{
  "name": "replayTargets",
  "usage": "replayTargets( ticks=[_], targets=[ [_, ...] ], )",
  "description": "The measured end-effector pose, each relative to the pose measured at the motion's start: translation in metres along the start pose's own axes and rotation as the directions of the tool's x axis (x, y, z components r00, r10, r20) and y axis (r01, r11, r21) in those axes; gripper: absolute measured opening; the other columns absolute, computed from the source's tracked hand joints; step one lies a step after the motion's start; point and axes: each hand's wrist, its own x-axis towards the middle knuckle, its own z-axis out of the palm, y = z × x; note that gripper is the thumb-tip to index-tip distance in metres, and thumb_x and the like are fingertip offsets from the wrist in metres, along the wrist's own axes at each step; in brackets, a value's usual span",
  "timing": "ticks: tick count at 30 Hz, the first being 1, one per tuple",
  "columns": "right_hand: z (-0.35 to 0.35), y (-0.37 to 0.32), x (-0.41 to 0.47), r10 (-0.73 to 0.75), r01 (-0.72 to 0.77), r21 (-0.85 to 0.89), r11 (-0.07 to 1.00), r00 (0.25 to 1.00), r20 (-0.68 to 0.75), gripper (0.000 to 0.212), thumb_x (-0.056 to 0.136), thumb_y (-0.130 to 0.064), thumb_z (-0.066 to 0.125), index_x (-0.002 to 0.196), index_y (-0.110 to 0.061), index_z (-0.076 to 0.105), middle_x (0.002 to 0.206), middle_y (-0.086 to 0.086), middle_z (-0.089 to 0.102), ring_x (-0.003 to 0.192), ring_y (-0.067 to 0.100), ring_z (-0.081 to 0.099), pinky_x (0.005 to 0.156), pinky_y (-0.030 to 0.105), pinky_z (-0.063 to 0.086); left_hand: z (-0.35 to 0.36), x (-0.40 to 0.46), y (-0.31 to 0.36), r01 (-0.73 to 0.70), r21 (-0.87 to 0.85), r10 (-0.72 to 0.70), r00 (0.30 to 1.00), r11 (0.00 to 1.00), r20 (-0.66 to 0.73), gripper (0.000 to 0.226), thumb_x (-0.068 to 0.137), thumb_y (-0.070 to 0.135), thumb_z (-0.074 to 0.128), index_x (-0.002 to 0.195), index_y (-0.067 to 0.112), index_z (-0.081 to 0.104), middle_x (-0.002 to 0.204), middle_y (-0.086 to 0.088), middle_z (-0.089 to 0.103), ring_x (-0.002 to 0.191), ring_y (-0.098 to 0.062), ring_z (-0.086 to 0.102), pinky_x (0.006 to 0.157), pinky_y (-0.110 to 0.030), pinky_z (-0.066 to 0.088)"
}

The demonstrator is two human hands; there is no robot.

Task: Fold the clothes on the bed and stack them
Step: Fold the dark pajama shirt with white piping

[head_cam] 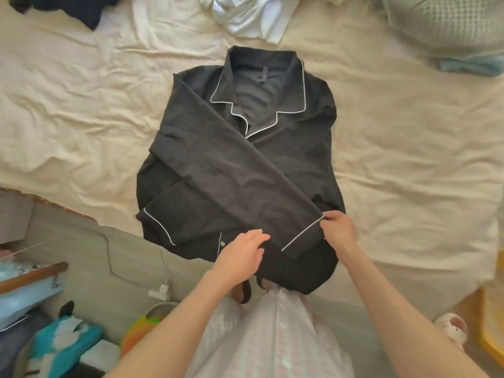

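A black pyjama shirt (pixel 240 170) lies centred on the bed (pixel 409 159), one sleeve (pixel 245 181) crossed toward five o'clock. The right hand (pixel 339 227) has its fingers pinched on the cuff; the left hand (pixel 241 253) rests flat, fingers apart. A tug could drag the sleeve and undo the fold.

I am seeing bare sheet (pixel 409 148) lying open along both side edges of the bed; a white heap (pixel 245 12) and pillow (pixel 441 20) are crowding its far edge.

left hand (pixel 242 252) flat, right hand (pixel 339 227) pinching, forearms extended
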Motion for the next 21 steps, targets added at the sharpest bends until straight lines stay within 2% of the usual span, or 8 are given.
replayTargets(
  ticks=[3,5,7,10,12,14,16,21],
  targets=[
    [-0.005,0.007,-0.004,-0.095,0.087,-0.097,0.991,0.993,-0.074,0.032,0.089,-0.007,0.05,0.12,-0.009,0.059,0.121,0.011,0.06,0.114,0.028,0.053,0.094,0.031,0.039,0.004,-0.001,-0.012,0.058,0.012,-0.058,0.998,0.998,0.031,0.041,0.1,0.023,0.038,0.141,0.026,0.039,0.152,0.008,0.029,0.136,-0.013,0.031,0.106,-0.03,0.03],
    [-0.003,0.008,-0.013,-0.248,0.218,-0.188,0.958,0.956,-0.156,0.036,0.088,-0.009,0.053,0.124,-0.006,0.054,0.124,0.013,0.055,0.117,0.029,0.049,0.095,0.033,0.036,0.005,-0.003,-0.021,0.095,0.002,-0.095,0.995,0.995,0.023,0.041,0.1,0.023,0.039,0.141,0.025,0.04,0.152,0.007,0.029,0.137,-0.012,0.03,0.108,-0.03,0.028],
    [0.005,0.006,-0.024,-0.464,0.374,-0.354,0.857,0.859,-0.215,0.038,0.086,-0.009,0.057,0.124,-0.004,0.055,0.127,0.016,0.053,0.12,0.033,0.045,0.099,0.04,0.034,0.004,-0.005,-0.032,0.135,-0.013,-0.135,0.991,0.991,-0.02,0.042,0.099,0.023,0.04,0.141,0.024,0.04,0.153,0.005,0.028,0.138,-0.013,0.028,0.11,-0.03,0.026],
    [0.03,-0.001,-0.037,-0.699,0.561,-0.55,0.618,0.713,-0.059,0.042,0.086,-0.012,0.061,0.127,-0.004,0.056,0.138,0.018,0.049,0.132,0.036,0.041,0.107,0.05,0.032,0.0,-0.008,-0.048,0.175,-0.007,-0.175,0.979,0.984,-0.102,0.045,0.099,0.022,0.04,0.144,0.021,0.034,0.155,0.001,0.022,0.141,-0.016,0.022,0.112,-0.034,0.027],
    [0.051,-0.006,-0.04,-0.736,0.631,-0.624,0.461,0.665,0.129,0.046,0.089,-0.019,0.059,0.134,-0.009,0.051,0.146,0.014,0.041,0.138,0.033,0.032,0.111,0.053,0.023,-0.005,-0.006,-0.056,0.176,0.069,-0.16,0.969,0.982,-0.187,0.049,0.099,0.023,0.04,0.147,0.019,0.028,0.157,-0.002,0.015,0.144,-0.019,0.013,0.112,-0.035,0.024],
    [0.073,-0.014,-0.036,-0.728,0.662,-0.653,0.367,0.642,0.242,0.049,0.094,-0.026,0.051,0.141,-0.014,0.042,0.152,0.011,0.031,0.143,0.03,0.022,0.114,0.052,0.013,-0.014,0.005,-0.063,0.157,0.143,-0.112,0.953,0.977,-0.282,0.052,0.099,0.024,0.04,0.148,0.018,0.024,0.158,-0.006,0.01,0.146,-0.023,0.006,0.114,-0.037,0.019],
    [0.092,-0.027,-0.027,-0.737,0.677,-0.669,0.308,0.614,0.282,0.051,0.096,-0.03,0.047,0.144,-0.016,0.037,0.154,0.01,0.026,0.145,0.028,0.017,0.115,0.052,0.009,-0.027,0.024,-0.07,0.129,0.199,-0.048,0.928,0.972,-0.37,0.052,0.099,0.023,0.04,0.148,0.016,0.024,0.158,-0.01,0.01,0.146,-0.028,0.003,0.116,-0.042,0.014],
    [0.133,-0.055,-0.002,-0.774,0.677,-0.703,0.219,0.559,0.297,0.053,0.096,-0.035,0.041,0.145,-0.016,0.034,0.154,0.012,0.026,0.144,0.029,0.019,0.114,0.054,0.012,-0.066,0.081,-0.1,0.116,0.249,0.027,0.864,0.962,-0.503,0.051,0.099,0.024,0.039,0.148,0.016,0.025,0.157,-0.012,0.013,0.145,-0.033,0.004,0.115,-0.048,0.009]
  ],
)
